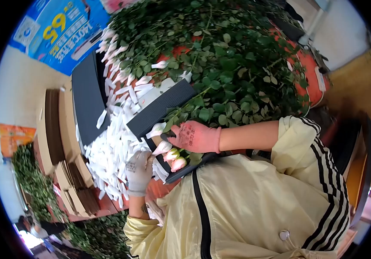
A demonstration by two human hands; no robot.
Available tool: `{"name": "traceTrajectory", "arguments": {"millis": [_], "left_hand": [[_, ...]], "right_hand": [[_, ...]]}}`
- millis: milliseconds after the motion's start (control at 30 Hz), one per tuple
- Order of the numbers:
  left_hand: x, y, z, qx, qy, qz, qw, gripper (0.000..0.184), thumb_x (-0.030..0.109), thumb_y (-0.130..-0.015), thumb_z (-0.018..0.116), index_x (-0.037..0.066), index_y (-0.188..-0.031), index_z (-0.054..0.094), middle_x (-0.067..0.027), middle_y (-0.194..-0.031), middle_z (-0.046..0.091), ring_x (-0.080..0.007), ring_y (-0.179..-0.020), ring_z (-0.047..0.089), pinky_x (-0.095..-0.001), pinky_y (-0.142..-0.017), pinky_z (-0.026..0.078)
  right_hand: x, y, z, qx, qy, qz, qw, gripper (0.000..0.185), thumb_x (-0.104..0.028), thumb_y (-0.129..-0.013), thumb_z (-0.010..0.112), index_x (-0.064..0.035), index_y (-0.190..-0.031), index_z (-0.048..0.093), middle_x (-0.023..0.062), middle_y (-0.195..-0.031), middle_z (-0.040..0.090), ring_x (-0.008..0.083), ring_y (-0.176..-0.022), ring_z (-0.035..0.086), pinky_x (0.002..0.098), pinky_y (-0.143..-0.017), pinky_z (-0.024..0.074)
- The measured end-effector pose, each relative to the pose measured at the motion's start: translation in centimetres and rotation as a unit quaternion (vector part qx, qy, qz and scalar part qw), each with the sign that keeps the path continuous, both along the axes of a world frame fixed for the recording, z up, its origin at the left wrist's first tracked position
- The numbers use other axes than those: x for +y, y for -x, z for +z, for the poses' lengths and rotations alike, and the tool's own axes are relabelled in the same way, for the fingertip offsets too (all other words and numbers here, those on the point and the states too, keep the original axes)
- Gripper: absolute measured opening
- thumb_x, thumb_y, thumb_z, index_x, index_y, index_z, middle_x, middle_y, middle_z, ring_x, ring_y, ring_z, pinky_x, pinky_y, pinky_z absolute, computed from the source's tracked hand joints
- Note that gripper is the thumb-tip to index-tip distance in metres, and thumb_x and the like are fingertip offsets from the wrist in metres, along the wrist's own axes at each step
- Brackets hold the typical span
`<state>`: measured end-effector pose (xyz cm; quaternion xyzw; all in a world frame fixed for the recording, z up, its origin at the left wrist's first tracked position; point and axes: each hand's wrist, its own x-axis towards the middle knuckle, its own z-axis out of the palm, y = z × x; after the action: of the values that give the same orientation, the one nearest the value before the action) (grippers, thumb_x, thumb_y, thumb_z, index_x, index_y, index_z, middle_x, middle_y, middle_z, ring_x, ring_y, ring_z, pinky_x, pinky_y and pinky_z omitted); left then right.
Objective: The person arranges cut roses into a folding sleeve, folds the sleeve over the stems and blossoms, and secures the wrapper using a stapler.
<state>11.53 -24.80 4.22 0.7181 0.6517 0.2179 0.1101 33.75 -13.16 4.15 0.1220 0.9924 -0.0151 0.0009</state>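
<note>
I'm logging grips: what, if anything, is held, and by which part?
Cannot be told: the right hand is beside rose heads, its grip hidden; the left hand is by white sleeves, any hold unclear.

Matt, textile-like surfaces are presented by the pink glove [207, 138] on the right hand [189, 134] and the whitish glove [138, 184] on the left hand [139, 167]. Smooth petals are seen on the pink rose buds [178, 164], and a faint sheen on the leaves [233, 64]. The white sleeves [114, 149] are matt and soft-looking. A ribbed, matt face is displayed by the dark board [161, 108]; a dull, papery finish by the brown cardboard [43, 134]. Smooth, slightly shiny cloth is shown in the jacket [245, 203], with a glossy, metal-like stud [284, 235].
</note>
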Motion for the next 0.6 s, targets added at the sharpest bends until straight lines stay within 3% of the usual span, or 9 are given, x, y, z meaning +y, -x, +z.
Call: {"name": "traceTrajectory", "arguments": {"millis": [267, 367, 433, 467, 533, 567, 600], "left_hand": [[-0.3, 2.2, -0.2, 0.044, -0.018, -0.015, 0.999, 0.009, 0.013, -0.083, 0.057, 0.005, -0.088, 0.059, -0.0140, -0.080, 0.058, -0.0339, -0.074, 0.057, -0.0418, -0.067, 0.045], [-2.9, 7.7, 1.1, 0.064, 0.098, 0.148, 0.982, 0.018, 0.008, -0.082, 0.053, -0.001, -0.097, 0.059, -0.0158, -0.094, 0.061, -0.0335, -0.088, 0.058, -0.0407, -0.079, 0.045], [-3.8, 6.6, 2.7, 0.194, -0.025, 0.103, 0.975, 0.029, 0.014, -0.081, 0.054, 0.000, -0.106, 0.058, -0.0173, -0.104, 0.061, -0.0357, -0.095, 0.056, -0.0442, -0.084, 0.044], [-4.0, 5.5, 3.8, 0.169, -0.004, 0.097, 0.981, 0.038, 0.014, -0.079, 0.058, 0.001, -0.114, 0.056, -0.0188, -0.114, 0.058, -0.0368, -0.102, 0.054, -0.0452, -0.089, 0.042], [-3.5, 0.3, 5.6, 0.053, -0.060, -0.003, 0.997, 0.037, 0.011, -0.073, 0.064, 0.005, -0.109, 0.059, -0.0144, -0.109, 0.060, -0.0321, -0.101, 0.056, -0.0418, -0.088, 0.043], [-3.1, -3.0, 6.0, 0.057, -0.076, -0.056, 0.994, 0.035, 0.015, -0.074, 0.065, 0.005, -0.108, 0.059, -0.0118, -0.107, 0.062, -0.0302, -0.100, 0.057, -0.0406, -0.086, 0.044], [-2.2, -6.0, 7.4, 0.031, 0.012, -0.094, 0.995, 0.039, 0.024, -0.076, 0.064, 0.005, -0.110, 0.058, -0.0117, -0.112, 0.060, -0.0294, -0.106, 0.055, -0.0403, -0.089, 0.042]], "right_hand": [[0.2, -0.2, -0.6, 0.070, 0.011, -0.010, 0.997, 0.026, -0.014, -0.083, 0.047, -0.0053, -0.104, 0.059, 0.0142, -0.090, 0.060, 0.0234, -0.076, 0.062, 0.0319, -0.064, 0.0475], [0.2, -0.1, -1.0, 0.056, 0.014, -0.015, 0.998, 0.026, -0.015, -0.083, 0.047, -0.0062, -0.105, 0.057, 0.0135, -0.090, 0.057, 0.0228, -0.076, 0.060, 0.0314, -0.064, 0.0460], [0.2, 0.1, -1.4, 0.046, 0.001, 0.008, 0.999, 0.027, -0.016, -0.084, 0.045, -0.0075, -0.107, 0.056, 0.0130, -0.090, 0.055, 0.0223, -0.075, 0.059, 0.0307, -0.064, 0.0445], [0.1, 0.0, -1.5, 0.050, 0.004, -0.002, 0.999, 0.026, -0.016, -0.084, 0.045, -0.0081, -0.107, 0.056, 0.0131, -0.090, 0.055, 0.0227, -0.076, 0.059, 0.0310, -0.064, 0.0446], [0.0, 0.3, 0.3, -0.006, 0.044, -0.034, 0.998, 0.028, -0.016, -0.084, 0.044, -0.0099, -0.109, 0.055, 0.0123, -0.092, 0.054, 0.0242, -0.077, 0.059, 0.0328, -0.066, 0.0453], [0.1, 0.2, -0.5, 0.021, 0.036, -0.026, 0.999, 0.031, -0.015, -0.085, 0.043, -0.0112, -0.114, 0.054, 0.0124, -0.094, 0.053, 0.0249, -0.080, 0.060, 0.0333, -0.069, 0.0456], [0.0, 0.1, 0.0, 0.013, 0.032, -0.025, 0.999, 0.032, -0.015, -0.086, 0.043, -0.0104, -0.115, 0.055, 0.0134, -0.096, 0.055, 0.0247, -0.083, 0.060, 0.0334, -0.069, 0.0462]]}}
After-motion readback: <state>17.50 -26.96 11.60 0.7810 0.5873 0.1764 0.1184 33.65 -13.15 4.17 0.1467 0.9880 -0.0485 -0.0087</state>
